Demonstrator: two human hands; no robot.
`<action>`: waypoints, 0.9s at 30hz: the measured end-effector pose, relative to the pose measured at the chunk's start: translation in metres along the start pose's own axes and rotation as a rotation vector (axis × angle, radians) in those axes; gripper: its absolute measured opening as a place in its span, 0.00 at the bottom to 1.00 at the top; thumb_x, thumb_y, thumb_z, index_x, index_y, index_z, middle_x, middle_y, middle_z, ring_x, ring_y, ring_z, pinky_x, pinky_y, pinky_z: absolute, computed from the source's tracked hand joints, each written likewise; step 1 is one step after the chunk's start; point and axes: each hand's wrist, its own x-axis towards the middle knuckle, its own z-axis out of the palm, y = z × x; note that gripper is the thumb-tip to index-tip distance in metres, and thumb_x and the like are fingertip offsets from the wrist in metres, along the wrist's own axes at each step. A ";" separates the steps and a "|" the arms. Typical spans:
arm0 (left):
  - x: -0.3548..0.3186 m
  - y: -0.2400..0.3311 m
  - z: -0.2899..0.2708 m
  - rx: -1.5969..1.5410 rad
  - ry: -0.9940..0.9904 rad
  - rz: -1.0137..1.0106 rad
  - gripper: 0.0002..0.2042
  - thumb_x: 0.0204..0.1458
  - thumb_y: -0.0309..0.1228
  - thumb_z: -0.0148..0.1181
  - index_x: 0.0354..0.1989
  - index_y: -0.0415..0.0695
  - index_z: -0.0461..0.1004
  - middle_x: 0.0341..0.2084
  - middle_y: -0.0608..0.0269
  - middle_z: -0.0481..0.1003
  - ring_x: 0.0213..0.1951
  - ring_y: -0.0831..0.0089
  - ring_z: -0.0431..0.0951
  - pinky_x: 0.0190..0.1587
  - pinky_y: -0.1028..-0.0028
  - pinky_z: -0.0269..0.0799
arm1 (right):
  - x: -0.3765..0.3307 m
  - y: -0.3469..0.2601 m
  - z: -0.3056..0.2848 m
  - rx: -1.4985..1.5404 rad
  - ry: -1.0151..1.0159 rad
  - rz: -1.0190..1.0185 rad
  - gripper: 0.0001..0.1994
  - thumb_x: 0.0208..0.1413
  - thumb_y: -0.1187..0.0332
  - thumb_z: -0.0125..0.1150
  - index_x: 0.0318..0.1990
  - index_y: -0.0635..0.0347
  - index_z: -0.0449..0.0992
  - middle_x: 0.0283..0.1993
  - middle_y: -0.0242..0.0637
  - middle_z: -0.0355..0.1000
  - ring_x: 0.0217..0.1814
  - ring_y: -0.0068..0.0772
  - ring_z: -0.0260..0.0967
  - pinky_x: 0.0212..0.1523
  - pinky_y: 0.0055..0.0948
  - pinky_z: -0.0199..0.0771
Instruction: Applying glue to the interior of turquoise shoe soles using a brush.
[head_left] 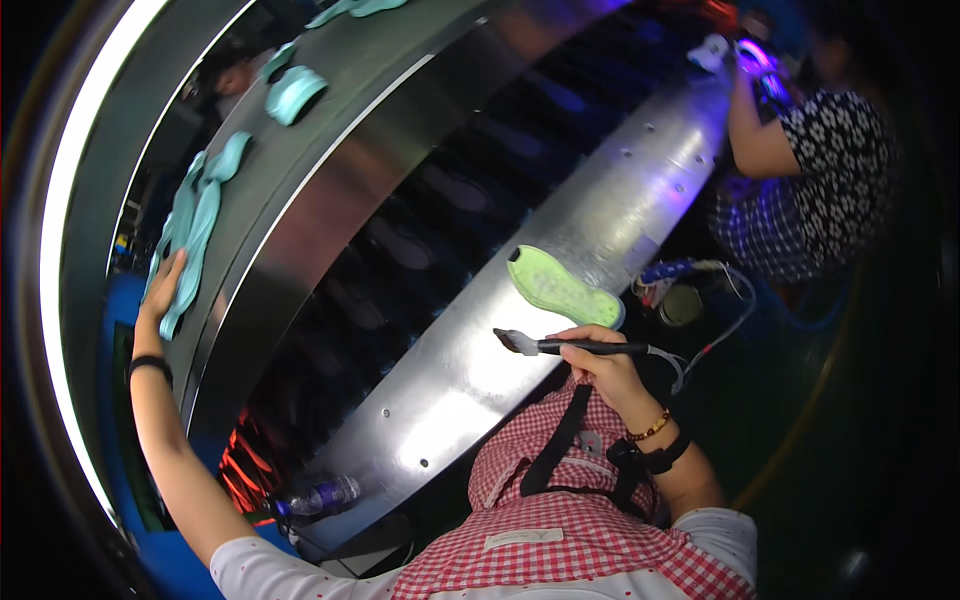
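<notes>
At the far left, my left hand (162, 288) reaches onto the raised conveyor belt (335, 72) and closes on the near end of a teal shoe sole (203, 217). Another teal sole lies close beside that one, partly hidden by it. In front of my body, my right hand (605, 374) holds a brush (600, 347) by its black handle, bristles pointing left. A thin cord or tube trails from the handle's right end. Just beyond the brush, a pale green shoe sole (560, 288) lies hollow side up on the metal worktop (440, 400).
More teal soles (296, 94) lie farther along the belt. Dark slots with soles run below it. A plastic bottle (320, 496) lies at the worktop's near end. A round container (681, 305) and cords sit right of the green sole. A co-worker (820, 170) works at the far right under purple light.
</notes>
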 end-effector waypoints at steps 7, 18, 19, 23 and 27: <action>-0.017 -0.020 0.001 -0.276 0.107 0.007 0.34 0.50 0.54 0.41 0.55 0.35 0.54 0.53 0.48 0.58 0.57 0.64 0.55 0.57 0.70 0.49 | 0.007 0.001 -0.029 0.129 0.009 0.000 0.08 0.47 0.76 0.55 0.36 0.66 0.72 0.22 0.29 0.68 0.18 0.12 0.60 0.19 0.10 0.61; 0.016 0.024 0.015 -0.017 0.082 -0.307 0.33 0.44 0.52 0.53 0.45 0.30 0.62 0.39 0.47 0.67 0.42 0.65 0.67 0.46 0.73 0.60 | 0.014 0.009 -0.070 0.301 0.047 -0.007 0.08 0.47 0.75 0.55 0.36 0.65 0.72 0.22 0.28 0.68 0.19 0.11 0.60 0.20 0.10 0.61; 0.024 0.030 0.018 -0.025 0.144 -0.371 0.34 0.44 0.52 0.53 0.47 0.29 0.61 0.40 0.48 0.68 0.42 0.65 0.67 0.46 0.72 0.60 | 0.014 0.009 -0.074 0.320 0.059 -0.017 0.08 0.47 0.75 0.56 0.36 0.65 0.72 0.22 0.28 0.68 0.19 0.11 0.60 0.20 0.10 0.61; 0.057 0.031 0.011 -0.148 0.128 -0.409 0.36 0.42 0.53 0.53 0.47 0.27 0.62 0.41 0.47 0.68 0.44 0.64 0.67 0.47 0.69 0.60 | 0.018 0.000 -0.082 0.288 0.095 -0.006 0.07 0.46 0.76 0.55 0.35 0.65 0.73 0.20 0.28 0.67 0.17 0.13 0.59 0.19 0.12 0.60; 0.078 0.011 -0.003 -0.161 0.127 -0.377 0.36 0.40 0.53 0.53 0.43 0.25 0.66 0.40 0.47 0.69 0.43 0.65 0.68 0.46 0.70 0.61 | 0.028 0.005 -0.082 0.262 0.067 0.042 0.08 0.47 0.74 0.56 0.36 0.65 0.73 0.18 0.27 0.66 0.17 0.12 0.59 0.18 0.11 0.56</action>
